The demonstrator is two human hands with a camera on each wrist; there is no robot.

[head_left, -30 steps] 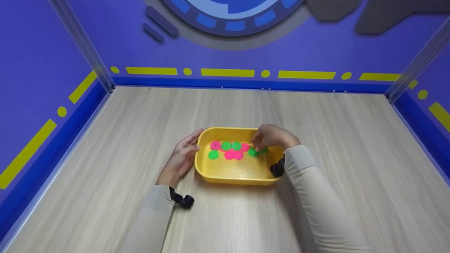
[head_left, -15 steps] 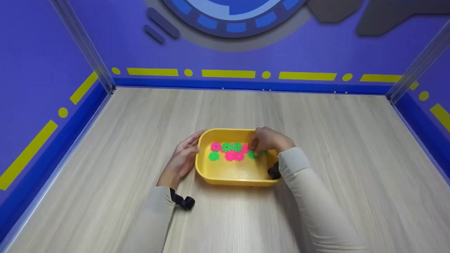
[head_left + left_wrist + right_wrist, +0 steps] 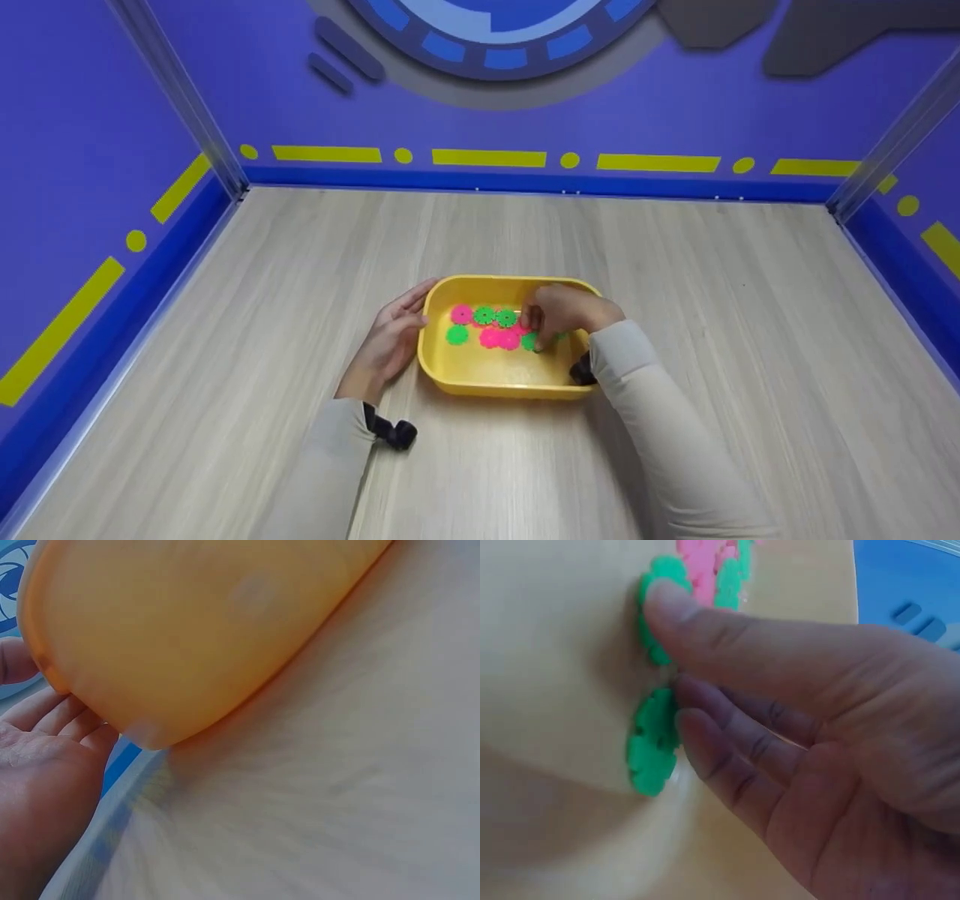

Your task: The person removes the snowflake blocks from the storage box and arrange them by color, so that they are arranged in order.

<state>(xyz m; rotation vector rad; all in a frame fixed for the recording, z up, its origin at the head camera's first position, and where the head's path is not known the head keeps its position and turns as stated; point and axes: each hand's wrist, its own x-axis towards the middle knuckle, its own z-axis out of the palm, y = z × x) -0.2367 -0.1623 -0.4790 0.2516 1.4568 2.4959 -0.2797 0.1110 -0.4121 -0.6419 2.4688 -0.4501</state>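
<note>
A yellow plastic tray (image 3: 480,375) holds several pink and green notched discs. My left hand (image 3: 386,341) holds its left end, thumb on the rim and fingers against the outer wall; the left wrist view shows this hand (image 3: 52,757) close to the tray's side. Inside the tray, my right hand (image 3: 566,309) reaches down with bent fingers. In the right wrist view, its thumb tip touches one green disc (image 3: 654,637), while the other fingertips are beside a second green disc (image 3: 652,746). The index finger is mostly hidden behind the thumb.
Left of the right hand lie pink discs (image 3: 499,339), two green discs (image 3: 484,315) side by side and a lone green disc (image 3: 457,334). The wood-patterned table (image 3: 337,247) is bounded by blue panels (image 3: 525,120). Black wrist cameras (image 3: 403,435) sit on both sleeves.
My right hand has moved a little left and toward me inside the tray. The green disc at its thumb has shifted the same way. The left hand keeps its hold on the tray.
</note>
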